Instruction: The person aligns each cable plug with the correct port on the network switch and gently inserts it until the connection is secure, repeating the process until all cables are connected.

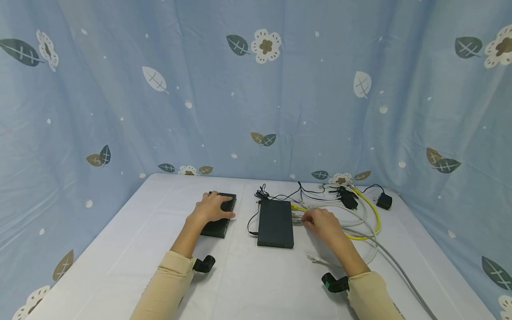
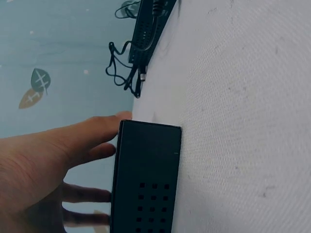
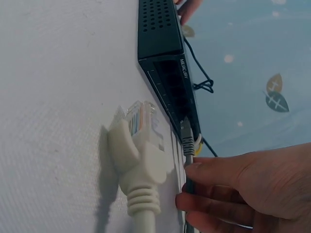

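Observation:
My left hand (image 1: 210, 209) rests on a flat black box (image 1: 218, 227) at the left, its fingertips against the top face and the thumb at the right edge. Vent holes dot the box's near side in the left wrist view. A black network switch (image 1: 276, 222), marked MERCURY in the right wrist view, lies between the hands. With thumb and fingers, my right hand (image 1: 323, 223) pinches a grey network cable (image 3: 188, 151) just behind its plug, which sits at a port of the switch. A loose pale network plug (image 3: 141, 160) lies nearer on the white cloth.
Pale network cables and a yellow cable (image 1: 378, 218) loop behind and right of the right hand. Black power adapters (image 1: 384, 201) and thin black leads (image 1: 262, 194) lie along the back. A grey cable (image 1: 404, 271) trails to the front right. A blue curtain (image 1: 256, 98) surrounds the table.

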Demonstrator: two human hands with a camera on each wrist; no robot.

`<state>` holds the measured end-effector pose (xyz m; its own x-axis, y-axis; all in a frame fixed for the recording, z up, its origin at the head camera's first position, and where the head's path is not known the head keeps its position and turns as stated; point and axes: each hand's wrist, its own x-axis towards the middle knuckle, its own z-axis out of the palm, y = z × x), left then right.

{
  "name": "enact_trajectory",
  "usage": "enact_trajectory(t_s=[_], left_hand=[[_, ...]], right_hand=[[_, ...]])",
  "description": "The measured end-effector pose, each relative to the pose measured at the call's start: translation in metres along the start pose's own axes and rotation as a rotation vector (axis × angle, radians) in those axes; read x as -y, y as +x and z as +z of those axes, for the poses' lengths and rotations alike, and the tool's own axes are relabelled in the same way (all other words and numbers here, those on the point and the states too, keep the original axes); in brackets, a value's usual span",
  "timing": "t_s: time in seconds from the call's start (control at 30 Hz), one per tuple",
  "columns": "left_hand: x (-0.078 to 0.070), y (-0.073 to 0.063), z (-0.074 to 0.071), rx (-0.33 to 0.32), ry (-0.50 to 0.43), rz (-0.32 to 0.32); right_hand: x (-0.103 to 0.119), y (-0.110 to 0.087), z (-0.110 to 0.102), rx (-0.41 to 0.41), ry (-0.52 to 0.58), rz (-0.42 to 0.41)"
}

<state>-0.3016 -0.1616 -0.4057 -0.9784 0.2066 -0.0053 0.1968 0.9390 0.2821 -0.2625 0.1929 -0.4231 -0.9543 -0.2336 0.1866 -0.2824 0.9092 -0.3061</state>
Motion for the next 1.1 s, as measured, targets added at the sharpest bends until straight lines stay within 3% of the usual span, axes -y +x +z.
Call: enact_trajectory(t_s=[0.53, 0.77, 1.1], left_hand=[[0.008, 0.001, 0.003, -0.002, -0.002, 0.060], [0.011, 0.004, 0.004, -0.009, -0.009, 0.117], [0.012, 0.002, -0.002, 0.034, -0.015, 0.138]], right_hand=[[-0.004, -0.003, -0.008, 0.054, -0.008, 0.032], [-0.007, -0.003, -0.009, 0.088, -0.006, 0.047], [-0.009, -0.002, -0.011, 0.112, 0.025, 0.044]])
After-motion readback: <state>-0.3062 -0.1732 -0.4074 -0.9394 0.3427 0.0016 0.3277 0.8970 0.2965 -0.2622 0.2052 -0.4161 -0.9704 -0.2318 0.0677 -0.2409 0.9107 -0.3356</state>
